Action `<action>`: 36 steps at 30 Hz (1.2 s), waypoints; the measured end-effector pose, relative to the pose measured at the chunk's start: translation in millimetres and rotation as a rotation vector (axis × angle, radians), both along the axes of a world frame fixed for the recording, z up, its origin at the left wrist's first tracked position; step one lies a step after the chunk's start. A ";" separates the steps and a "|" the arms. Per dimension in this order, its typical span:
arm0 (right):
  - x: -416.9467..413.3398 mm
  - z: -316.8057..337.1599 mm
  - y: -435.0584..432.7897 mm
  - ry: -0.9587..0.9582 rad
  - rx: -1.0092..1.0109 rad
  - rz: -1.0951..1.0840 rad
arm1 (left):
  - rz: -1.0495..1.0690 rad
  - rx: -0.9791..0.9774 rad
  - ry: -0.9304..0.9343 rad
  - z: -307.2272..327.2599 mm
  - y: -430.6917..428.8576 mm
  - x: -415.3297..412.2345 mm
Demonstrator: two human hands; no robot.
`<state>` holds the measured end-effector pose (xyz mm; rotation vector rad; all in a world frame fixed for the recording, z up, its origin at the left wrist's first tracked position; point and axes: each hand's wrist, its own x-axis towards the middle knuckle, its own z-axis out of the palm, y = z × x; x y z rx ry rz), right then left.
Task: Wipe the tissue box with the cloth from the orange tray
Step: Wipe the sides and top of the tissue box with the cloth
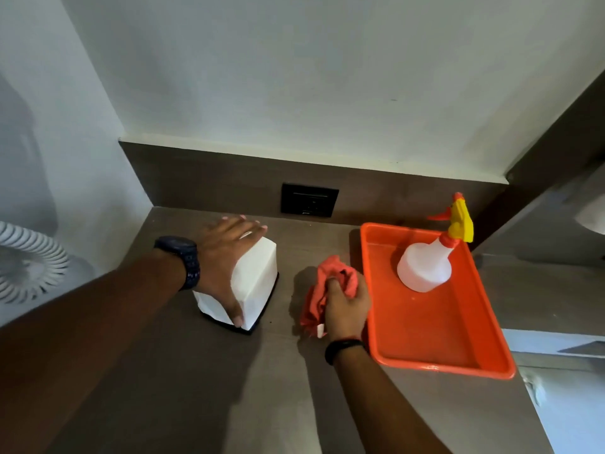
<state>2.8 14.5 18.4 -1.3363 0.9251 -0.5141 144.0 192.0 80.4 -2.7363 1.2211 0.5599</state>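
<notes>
White tissue box (253, 283) upright on the brown desk (203, 388), left of centre, on a dark base, set at an angle to the desk edge. Left hand (226, 257) spread flat over the box's top and left side, fingers open and reaching past the far edge, thumb down the near face close to the base; dark watch (183, 260) on that wrist. Right hand (347, 306) closed around a bunched orange-red cloth (322, 283), between the box and the tray, low over the desk; cloth spilling out above and to the left of the fingers, a small white tag at its near end. Cannot tell whether the cloth touches the desk. Cloth apart from the box, not yet against it. Black band (343, 347) on the right wrist. Hands apart, each on its own thing.

Orange tray (435, 339) flat on the desk at the right, just beside the right hand, its near corner close to the desk edge. Translucent white spray bottle (425, 267) with a yellow and orange trigger head in the tray's far half. Black wall socket (309, 199) on the dark back panel behind. White fan (29, 267) partly in view at far left.
</notes>
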 end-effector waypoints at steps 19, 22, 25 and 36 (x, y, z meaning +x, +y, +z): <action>21.1 -8.3 88.8 -0.086 0.168 0.235 | 0.042 -0.190 -0.101 -26.7 -4.0 -8.1; 47.8 -0.6 71.9 -0.124 0.024 0.289 | 0.042 -0.179 -0.116 -25.3 -5.4 -8.4; 59.1 -5.6 67.4 0.018 0.110 0.270 | 0.069 -0.193 -0.125 -25.1 -5.7 -10.5; 55.6 1.1 75.4 -0.071 0.026 0.263 | 0.054 -0.189 -0.146 -31.2 -5.0 -7.0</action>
